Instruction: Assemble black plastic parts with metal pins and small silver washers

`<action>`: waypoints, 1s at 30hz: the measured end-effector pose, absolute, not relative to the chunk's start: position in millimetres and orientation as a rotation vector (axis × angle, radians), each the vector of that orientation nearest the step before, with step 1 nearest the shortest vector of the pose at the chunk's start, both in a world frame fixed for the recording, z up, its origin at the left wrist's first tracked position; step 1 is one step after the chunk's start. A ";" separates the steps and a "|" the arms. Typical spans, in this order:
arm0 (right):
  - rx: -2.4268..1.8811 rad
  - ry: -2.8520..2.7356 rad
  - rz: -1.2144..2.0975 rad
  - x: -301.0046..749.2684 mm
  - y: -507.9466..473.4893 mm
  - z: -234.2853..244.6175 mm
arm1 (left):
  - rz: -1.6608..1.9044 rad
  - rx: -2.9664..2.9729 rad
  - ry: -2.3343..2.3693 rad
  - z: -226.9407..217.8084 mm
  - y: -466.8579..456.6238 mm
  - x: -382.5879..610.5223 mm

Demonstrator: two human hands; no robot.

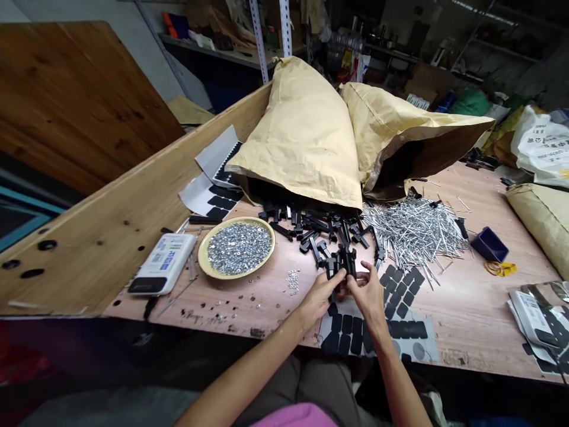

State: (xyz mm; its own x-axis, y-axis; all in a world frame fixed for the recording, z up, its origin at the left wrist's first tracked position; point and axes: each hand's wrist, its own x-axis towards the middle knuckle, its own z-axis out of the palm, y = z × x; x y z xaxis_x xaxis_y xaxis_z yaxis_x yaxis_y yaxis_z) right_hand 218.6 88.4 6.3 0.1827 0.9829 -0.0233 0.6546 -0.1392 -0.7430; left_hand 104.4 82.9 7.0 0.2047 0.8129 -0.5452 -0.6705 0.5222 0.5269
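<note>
The cluster of black parts is positioned slightly right of centre, in the lower half of the frame. Long axis: approximately vertical, wider ends toward the frame top. Left hand and right hand: fingers closed, gripping the cluster.

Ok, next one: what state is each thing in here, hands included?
Left hand: closed on black parts
Right hand: closed on the same parts
Loose parts: scattered by the left sack's mouth
Bowl: upright, filled with metal bits
Left sack: lying, mouth open
Right sack: lying, mouth open
Pins: loosely heaped
Blue box: open, contents unclear
</note>
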 end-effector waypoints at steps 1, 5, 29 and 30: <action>-1.827 -1.528 0.664 216.5 81.0 5.0 | 1.022 0.198 0.840 8.3 84.0 108.0; -1.696 -1.614 0.420 208.1 52.4 -2.4 | 0.966 0.194 0.824 7.2 83.8 116.7; -2.318 -1.503 0.480 352.2 102.1 21.5 | 1.102 0.514 1.074 -3.0 68.6 114.1; -2.288 -1.503 0.521 351.1 96.1 25.4 | 1.081 0.525 1.069 -3.0 68.1 113.8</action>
